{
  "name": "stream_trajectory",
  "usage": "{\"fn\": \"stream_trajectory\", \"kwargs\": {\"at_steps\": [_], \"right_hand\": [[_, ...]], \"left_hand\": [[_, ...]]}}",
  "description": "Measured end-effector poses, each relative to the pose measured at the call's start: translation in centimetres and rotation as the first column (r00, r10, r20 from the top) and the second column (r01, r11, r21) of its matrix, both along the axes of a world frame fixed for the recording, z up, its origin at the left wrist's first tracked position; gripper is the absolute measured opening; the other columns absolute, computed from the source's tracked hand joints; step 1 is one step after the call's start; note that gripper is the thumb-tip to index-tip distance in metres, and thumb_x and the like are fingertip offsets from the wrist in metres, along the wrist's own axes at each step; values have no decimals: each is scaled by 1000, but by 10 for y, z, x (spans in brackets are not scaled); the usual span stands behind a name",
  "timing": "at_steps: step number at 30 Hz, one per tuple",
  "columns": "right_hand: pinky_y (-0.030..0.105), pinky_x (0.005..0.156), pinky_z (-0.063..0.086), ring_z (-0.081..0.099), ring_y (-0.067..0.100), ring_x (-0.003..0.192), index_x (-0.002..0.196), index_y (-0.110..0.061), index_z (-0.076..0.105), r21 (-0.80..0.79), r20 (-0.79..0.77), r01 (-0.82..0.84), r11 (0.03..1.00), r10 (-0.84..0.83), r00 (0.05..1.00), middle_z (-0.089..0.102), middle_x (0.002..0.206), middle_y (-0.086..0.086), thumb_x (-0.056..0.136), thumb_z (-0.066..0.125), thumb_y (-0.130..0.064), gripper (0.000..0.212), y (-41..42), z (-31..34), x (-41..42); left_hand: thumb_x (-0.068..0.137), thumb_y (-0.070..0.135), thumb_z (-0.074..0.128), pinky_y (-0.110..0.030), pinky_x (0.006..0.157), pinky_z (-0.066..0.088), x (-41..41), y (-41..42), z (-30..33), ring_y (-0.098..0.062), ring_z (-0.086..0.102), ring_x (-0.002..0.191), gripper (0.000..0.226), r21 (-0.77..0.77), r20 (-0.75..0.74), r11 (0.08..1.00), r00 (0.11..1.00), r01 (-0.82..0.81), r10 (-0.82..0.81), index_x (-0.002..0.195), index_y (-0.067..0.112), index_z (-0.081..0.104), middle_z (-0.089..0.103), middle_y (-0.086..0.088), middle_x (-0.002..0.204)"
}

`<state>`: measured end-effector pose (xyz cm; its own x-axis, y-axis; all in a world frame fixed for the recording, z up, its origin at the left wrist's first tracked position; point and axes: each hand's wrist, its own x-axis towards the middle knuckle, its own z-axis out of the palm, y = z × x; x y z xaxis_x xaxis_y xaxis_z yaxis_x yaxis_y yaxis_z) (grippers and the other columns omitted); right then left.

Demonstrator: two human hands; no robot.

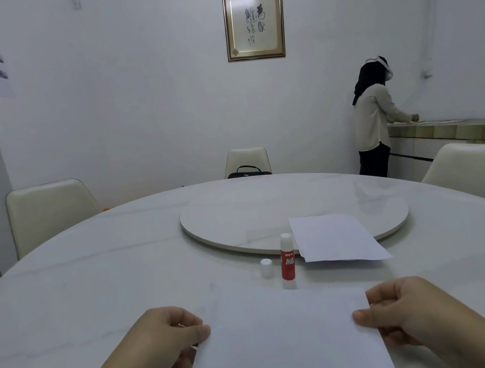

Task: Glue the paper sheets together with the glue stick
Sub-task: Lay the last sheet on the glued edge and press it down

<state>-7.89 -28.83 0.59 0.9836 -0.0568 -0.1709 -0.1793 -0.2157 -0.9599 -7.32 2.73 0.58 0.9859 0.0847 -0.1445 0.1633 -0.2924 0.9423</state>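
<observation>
A white paper sheet lies in front of me on the round white table. My left hand pinches its left edge, thumb on top. My right hand pinches its right edge the same way. Beyond the sheet a red glue stick stands upright with its cap off, white tip showing. Its white cap stands just to its left. A small stack of white paper sheets rests to the right of the glue stick, partly on the turntable.
A round white turntable sits at the table's centre. Cream chairs stand around the table, one with a black bag. A person stands at a counter at the far right.
</observation>
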Motion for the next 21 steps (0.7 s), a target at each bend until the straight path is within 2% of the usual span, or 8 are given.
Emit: {"fn": "stream_trajectory", "kwargs": {"at_steps": [5,7,10,16,21], "right_hand": [[20,39,43,61,21,45,73,2,71,-52,34,41,998,-40,999,68,63,16,66,81,1,13,5,-2,1],[23,40,42,59,22,46,76,3,70,-66,36,42,997,-40,999,66,59,14,67,81,0,15,7,-2,0],[23,37,38,52,18,37,82,6,68,-80,26,63,995,-62,998,57,46,5,68,80,1,19,8,-4,0],[21,36,35,47,18,34,65,-4,64,-113,50,62,992,-57,997,56,44,4,71,79,-1,17,9,-6,1],[23,37,38,49,16,34,68,-3,66,-136,59,57,989,-50,997,58,44,3,69,80,0,14,10,-8,3]], "left_hand": [[80,3,70,-21,44,43,1,-2,-3,-13,54,40,9,51,28,998,999,-23,22,75,-4,69,64,-4,51],[80,3,70,-20,41,42,2,-4,-3,-12,51,37,9,63,30,997,999,-36,34,74,-5,68,62,-4,49],[79,3,71,-19,40,42,3,-5,-5,-13,51,37,10,75,21,996,999,-44,43,75,-5,68,62,-6,49],[79,7,71,-23,48,44,3,-4,-7,-18,55,49,10,104,18,994,999,-30,28,74,-2,69,66,-10,57],[78,5,72,-22,49,44,2,-3,-8,-18,52,47,9,126,17,992,1000,-25,23,73,-3,69,63,-8,53]]}}
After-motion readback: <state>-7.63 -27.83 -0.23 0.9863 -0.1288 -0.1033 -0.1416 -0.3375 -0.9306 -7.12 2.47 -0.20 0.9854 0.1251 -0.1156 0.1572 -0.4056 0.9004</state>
